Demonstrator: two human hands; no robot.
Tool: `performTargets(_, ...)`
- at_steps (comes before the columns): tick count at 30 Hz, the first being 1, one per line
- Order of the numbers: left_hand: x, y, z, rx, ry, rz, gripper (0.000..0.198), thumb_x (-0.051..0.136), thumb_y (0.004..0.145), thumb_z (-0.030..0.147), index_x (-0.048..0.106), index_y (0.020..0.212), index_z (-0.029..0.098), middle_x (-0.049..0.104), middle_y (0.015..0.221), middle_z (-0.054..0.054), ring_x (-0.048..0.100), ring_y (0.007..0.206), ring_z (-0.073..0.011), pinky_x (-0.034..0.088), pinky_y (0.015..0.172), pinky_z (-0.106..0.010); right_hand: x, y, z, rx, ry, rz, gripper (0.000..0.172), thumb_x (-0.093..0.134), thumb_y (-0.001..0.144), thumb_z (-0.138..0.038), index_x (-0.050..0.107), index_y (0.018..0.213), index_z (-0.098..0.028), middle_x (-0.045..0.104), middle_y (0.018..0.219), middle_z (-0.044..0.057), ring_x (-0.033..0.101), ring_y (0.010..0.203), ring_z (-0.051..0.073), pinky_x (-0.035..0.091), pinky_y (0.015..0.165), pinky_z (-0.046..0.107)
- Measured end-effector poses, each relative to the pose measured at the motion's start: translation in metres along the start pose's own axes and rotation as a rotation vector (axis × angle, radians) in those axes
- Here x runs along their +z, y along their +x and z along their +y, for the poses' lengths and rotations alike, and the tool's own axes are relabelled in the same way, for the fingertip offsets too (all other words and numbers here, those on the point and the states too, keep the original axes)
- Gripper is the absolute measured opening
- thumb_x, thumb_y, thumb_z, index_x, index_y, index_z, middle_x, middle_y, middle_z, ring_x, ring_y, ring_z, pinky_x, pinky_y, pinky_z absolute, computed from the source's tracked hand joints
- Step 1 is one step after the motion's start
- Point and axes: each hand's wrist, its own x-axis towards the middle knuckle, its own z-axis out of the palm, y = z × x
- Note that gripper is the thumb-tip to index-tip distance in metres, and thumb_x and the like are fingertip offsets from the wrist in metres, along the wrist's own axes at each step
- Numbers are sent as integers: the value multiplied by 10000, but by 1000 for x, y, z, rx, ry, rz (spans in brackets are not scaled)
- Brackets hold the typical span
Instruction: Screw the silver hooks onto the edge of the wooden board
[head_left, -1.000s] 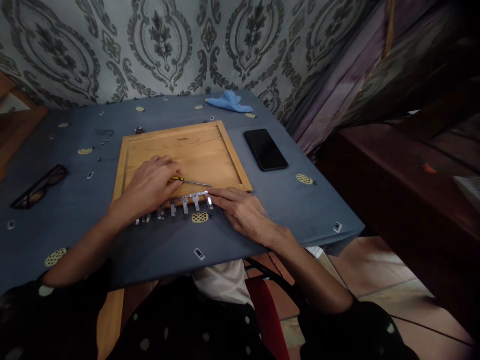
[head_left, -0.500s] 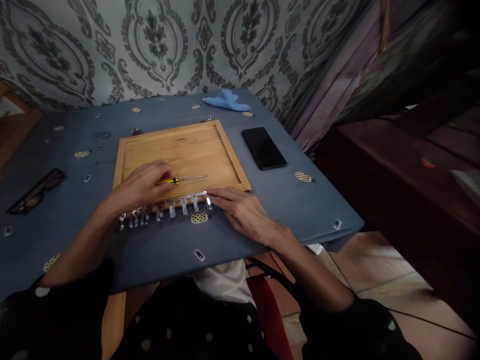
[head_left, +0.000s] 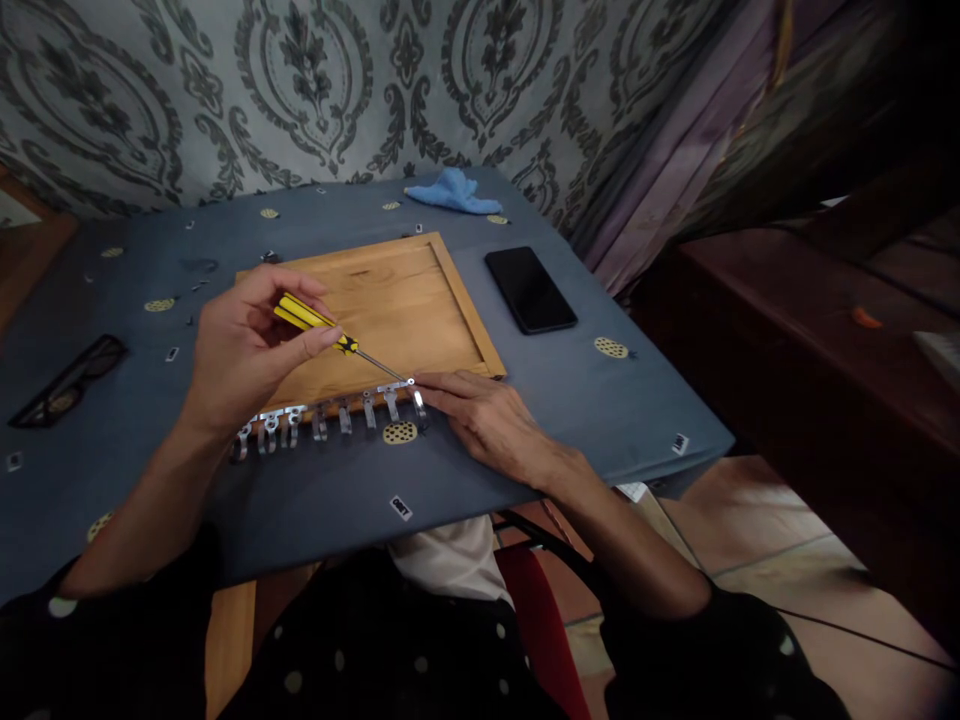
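Note:
A yellow-and-black screwdriver (head_left: pixel 304 314) is held in my left hand (head_left: pixel 244 345), its handle between thumb and fingers. Its thin shaft slants down to the right, and the tip meets the right end of a metal hook rail (head_left: pixel 345 401). Several curved hooks hang from this rail along the near edge of a framed wooden board (head_left: pixel 382 300). My right hand (head_left: pixel 495 420) rests beside that end of the rail, fingers stretched toward it and their tips closed on it. Whether a screw sits under the screwdriver tip is too small to make out.
A black phone (head_left: pixel 529 290) lies right of the board, and a blue cloth (head_left: pixel 454 191) is at the table's far edge. Dark-framed glasses (head_left: pixel 71 380) lie on the left. A patterned grey-blue cloth (head_left: pixel 480 480) covers the table, beside a patterned curtain (head_left: pixel 405 90).
My left hand has lifted and turned the screwdriver from lying nearly level over the board to slanting down, its tip now at the rail's right end. My right hand has stayed in place.

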Motion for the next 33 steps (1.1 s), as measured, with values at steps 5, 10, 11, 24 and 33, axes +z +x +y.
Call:
performTargets(5, 12, -6, -3, 157, -30, 101, 193, 785, 837, 322, 710, 1006, 267, 702, 843, 1, 615, 672, -137, 511, 579, -308, 0, -1, 0, -2, -4, 5, 497, 411, 974, -41, 625, 1409, -149, 636, 1470, 100, 651, 1268, 244, 572, 1026, 400)
performTargets(10, 17, -15, 0, 237, 102, 70, 210, 693, 936, 316, 685, 1146, 328, 689, 1006, -16, 670, 899, -182, 560, 719, -357, 0, -1, 1, -15, 10, 24, 468, 409, 985, -54, 636, 1390, -118, 636, 1466, 115, 647, 1279, 257, 569, 1037, 415)
performTargets(11, 18, -16, 1, 260, 110, 56, 217, 673, 953, 307, 676, 1167, 340, 686, 1017, -17, 672, 930, -184, 571, 747, -363, 0, -1, 1, -14, 12, 23, 463, 410, 989, -58, 637, 1389, -119, 636, 1467, 113, 644, 1285, 254, 565, 1043, 413)
performTargets(24, 23, -19, 5, 349, 177, 7, 227, 643, 976, 237, 653, 1200, 271, 688, 994, -2, 665, 868, -134, 560, 750, -278, 1, 0, 0, 3, 0, 23, 478, 420, 978, -47, 643, 1387, -150, 645, 1459, 103, 656, 1259, 242, 579, 998, 393)
performTargets(33, 23, -18, 9, 394, 249, 3, 250, 636, 971, 190, 642, 1216, 240, 696, 1024, 4, 673, 900, -118, 551, 790, -240, 0, 1, -1, 16, -3, 3, 501, 428, 968, -48, 632, 1407, -177, 644, 1461, 87, 657, 1248, 233, 573, 998, 382)
